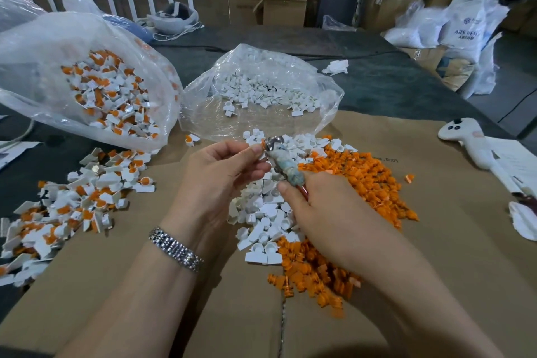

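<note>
My right hand (325, 212) grips a hand tool (286, 167) with a cloth-wrapped handle and a metal head, held above the piles. My left hand (220, 171) pinches a small part (263, 146) between thumb and fingers, right against the tool's metal head; the part is mostly hidden. Beneath my hands lies a heap of loose white plastic parts (267, 212) and, to the right, a heap of orange plastic plugs (360, 180). At the left is a pile of white parts with orange plugs in them (78, 197).
A clear bag of white-and-orange pieces (96, 84) lies at the left, and a clear bag of white parts (261, 87) at centre back. Flat brown cardboard (232, 314) covers the table. A white plush toy (465, 136) and papers lie at the right edge. Boxes and sacks stand behind.
</note>
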`<action>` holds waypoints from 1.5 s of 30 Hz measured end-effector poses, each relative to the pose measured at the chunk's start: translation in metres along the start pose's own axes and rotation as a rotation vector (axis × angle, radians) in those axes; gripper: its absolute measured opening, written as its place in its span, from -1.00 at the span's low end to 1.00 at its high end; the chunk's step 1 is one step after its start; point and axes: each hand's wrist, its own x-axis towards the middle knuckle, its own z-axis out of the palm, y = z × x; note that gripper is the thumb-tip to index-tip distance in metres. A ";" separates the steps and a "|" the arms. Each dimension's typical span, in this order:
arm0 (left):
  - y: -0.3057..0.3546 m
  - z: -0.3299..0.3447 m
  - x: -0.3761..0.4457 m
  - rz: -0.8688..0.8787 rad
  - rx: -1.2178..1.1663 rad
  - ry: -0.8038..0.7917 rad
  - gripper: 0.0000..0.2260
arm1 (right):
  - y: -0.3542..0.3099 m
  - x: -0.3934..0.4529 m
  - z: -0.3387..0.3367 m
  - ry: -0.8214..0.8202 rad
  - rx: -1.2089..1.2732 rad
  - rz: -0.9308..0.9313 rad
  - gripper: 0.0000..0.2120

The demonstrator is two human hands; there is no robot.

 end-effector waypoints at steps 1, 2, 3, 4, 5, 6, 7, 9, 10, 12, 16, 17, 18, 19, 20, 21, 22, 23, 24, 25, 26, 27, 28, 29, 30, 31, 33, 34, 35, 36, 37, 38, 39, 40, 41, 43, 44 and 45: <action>0.000 0.000 0.000 -0.009 -0.003 -0.008 -0.92 | -0.001 0.000 0.000 0.012 -0.014 -0.001 -0.68; 0.000 0.000 -0.001 -0.015 -0.006 -0.012 -0.95 | -0.001 -0.001 0.000 0.019 -0.017 -0.003 -0.67; 0.000 0.001 -0.001 -0.020 -0.006 -0.010 -0.94 | -0.002 -0.001 -0.001 0.022 -0.014 -0.002 -0.66; -0.001 0.001 -0.001 -0.025 -0.005 -0.006 -0.93 | -0.002 -0.001 -0.001 0.025 -0.016 0.000 -0.66; -0.001 0.001 -0.001 -0.028 -0.003 -0.002 -0.92 | -0.002 -0.001 -0.002 0.030 -0.025 -0.001 -0.66; -0.001 0.002 -0.001 -0.029 -0.002 -0.001 -0.92 | -0.001 0.000 -0.003 0.035 -0.041 -0.004 -0.66; 0.000 0.002 -0.001 -0.028 -0.004 -0.001 -0.93 | 0.000 0.000 -0.004 0.037 -0.055 -0.010 -0.65; 0.001 0.002 -0.001 -0.018 -0.015 -0.004 -0.93 | 0.002 0.001 -0.009 0.009 -0.034 -0.018 -0.62; 0.001 0.002 -0.001 -0.005 -0.016 -0.006 -0.93 | 0.004 0.002 -0.013 -0.028 0.025 -0.010 -0.60; 0.002 0.002 -0.001 0.028 0.003 -0.008 -0.93 | 0.008 0.001 -0.023 -0.126 0.187 0.034 -0.57; 0.002 -0.001 -0.002 0.104 0.084 0.030 -0.88 | 0.020 0.001 -0.040 -0.091 0.362 0.110 -0.50; 0.002 -0.002 -0.002 0.136 0.134 0.039 -0.88 | 0.024 0.004 -0.041 -0.009 0.309 0.114 -0.48; 0.002 -0.004 -0.002 0.173 0.203 0.051 -0.89 | 0.028 0.007 -0.041 0.076 0.221 0.116 -0.49; 0.002 -0.005 -0.001 0.214 0.287 0.074 -0.90 | 0.032 0.011 -0.039 0.152 0.133 0.115 -0.53; 0.004 -0.009 0.000 0.258 0.386 0.119 -0.92 | 0.036 0.014 -0.038 0.206 0.056 0.122 -0.58; 0.006 -0.014 0.002 0.304 0.497 0.191 -0.93 | 0.040 0.018 -0.037 0.235 -0.024 0.147 -0.63; 0.009 -0.021 0.004 0.352 0.611 0.286 -0.93 | 0.044 0.020 -0.036 0.247 -0.110 0.179 -0.63; 0.013 -0.029 0.008 0.398 0.721 0.395 -0.91 | 0.049 0.023 -0.035 0.260 -0.195 0.206 -0.57; 0.016 -0.038 0.012 0.435 0.824 0.503 -0.90 | 0.053 0.025 -0.033 0.278 -0.265 0.228 -0.49; 0.019 -0.047 0.016 0.458 0.908 0.596 -0.91 | 0.056 0.027 -0.031 0.303 -0.320 0.239 -0.44; 0.020 -0.054 0.020 0.466 0.970 0.656 -0.92 | 0.058 0.027 -0.029 0.327 -0.369 0.243 -0.42; 0.020 -0.058 0.023 0.463 1.019 0.684 -0.91 | 0.058 0.028 -0.027 0.342 -0.410 0.241 -0.42; 0.018 -0.060 0.025 0.460 1.061 0.688 -0.88 | 0.059 0.029 -0.026 0.345 -0.444 0.239 -0.43; 0.016 -0.060 0.026 0.463 1.093 0.680 -0.86 | 0.060 0.030 -0.024 0.342 -0.468 0.236 -0.44; 0.014 -0.059 0.026 0.476 1.118 0.667 -0.85 | 0.061 0.031 -0.023 0.334 -0.482 0.237 -0.44; 0.013 -0.058 0.026 0.492 1.140 0.647 -0.87 | 0.062 0.032 -0.022 0.326 -0.491 0.237 -0.44; 0.012 -0.055 0.028 0.510 1.178 0.561 -0.92 | 0.063 0.035 -0.019 0.316 -0.503 0.233 -0.43; 0.010 -0.053 0.028 0.505 1.190 0.496 -0.91 | 0.063 0.037 -0.018 0.316 -0.501 0.230 -0.43; 0.007 -0.050 0.029 0.488 1.198 0.430 -0.89 | 0.064 0.038 -0.016 0.318 -0.495 0.224 -0.43; 0.004 -0.048 0.029 0.466 1.211 0.383 -0.87 | 0.065 0.039 -0.014 0.318 -0.491 0.217 -0.42; 0.002 -0.048 0.029 0.449 1.231 0.380 -0.86 | 0.065 0.040 -0.013 0.318 -0.488 0.212 -0.42; 0.001 -0.049 0.028 0.450 1.257 0.422 -0.85 | 0.066 0.040 -0.013 0.318 -0.486 0.211 -0.42; 0.003 -0.054 0.028 0.465 1.276 0.497 -0.85 | 0.066 0.040 -0.013 0.323 -0.483 0.212 -0.42; 0.005 -0.060 0.028 0.483 1.286 0.590 -0.87 | 0.067 0.040 -0.013 0.330 -0.481 0.216 -0.42; 0.009 -0.066 0.028 0.497 1.285 0.677 -0.91 | 0.068 0.040 -0.013 0.335 -0.482 0.223 -0.42; 0.011 -0.070 0.026 0.501 1.305 0.782 -0.86 | 0.070 0.041 -0.014 0.334 -0.484 0.234 -0.42; 0.010 -0.067 0.025 0.514 1.343 0.776 -0.80 | 0.070 0.041 -0.014 0.332 -0.483 0.235 -0.41; 0.008 -0.062 0.025 0.553 1.376 0.720 -0.77 | 0.070 0.041 -0.014 0.330 -0.481 0.234 -0.41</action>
